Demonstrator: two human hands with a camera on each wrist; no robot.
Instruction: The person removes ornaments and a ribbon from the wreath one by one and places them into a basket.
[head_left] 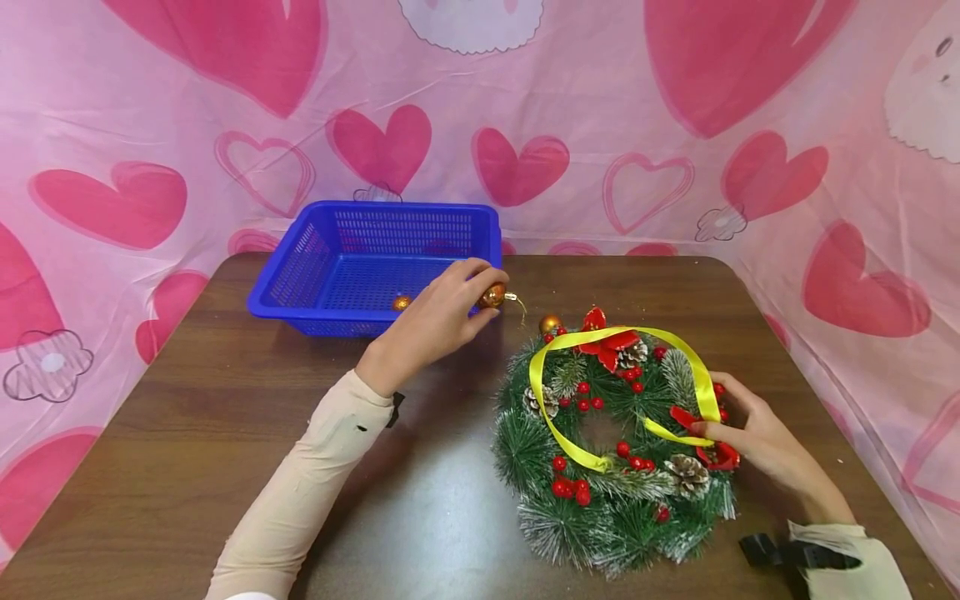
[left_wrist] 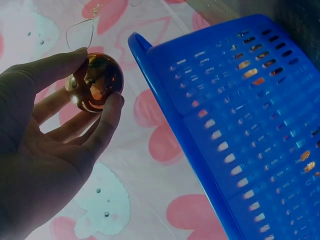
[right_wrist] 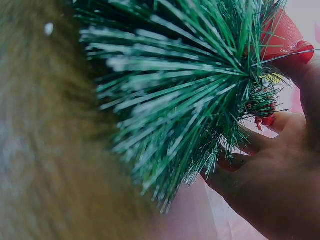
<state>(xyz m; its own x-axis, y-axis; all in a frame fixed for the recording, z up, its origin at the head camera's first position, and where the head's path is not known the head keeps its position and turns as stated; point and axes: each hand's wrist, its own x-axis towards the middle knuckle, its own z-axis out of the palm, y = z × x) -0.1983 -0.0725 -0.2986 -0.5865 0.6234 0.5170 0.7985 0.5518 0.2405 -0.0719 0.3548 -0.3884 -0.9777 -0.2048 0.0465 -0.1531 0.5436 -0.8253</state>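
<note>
While left grip [head_left: 450, 302] pinches gold bauble [head_left: 492, 295], partly hiding blue basket [head_left: 352, 279], right grip [head_left: 757, 433] holds wreath [head_left: 528, 450], pink backdrop [head_left: 562, 92].

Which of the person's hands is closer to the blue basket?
The left. The left hand, holding a gold ball, is by the basket's right end; the right hand is farther off, gripping the wreath's right side.

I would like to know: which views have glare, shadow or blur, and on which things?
Head view: pale glare on the wooden table; left wrist view: the left hand is dim, while the gold Christmas bauble shows bright reflections; right wrist view: the wooden table is blurred, bristles of the Christmas wreath look clearer, the right hand is shadowed.
</note>
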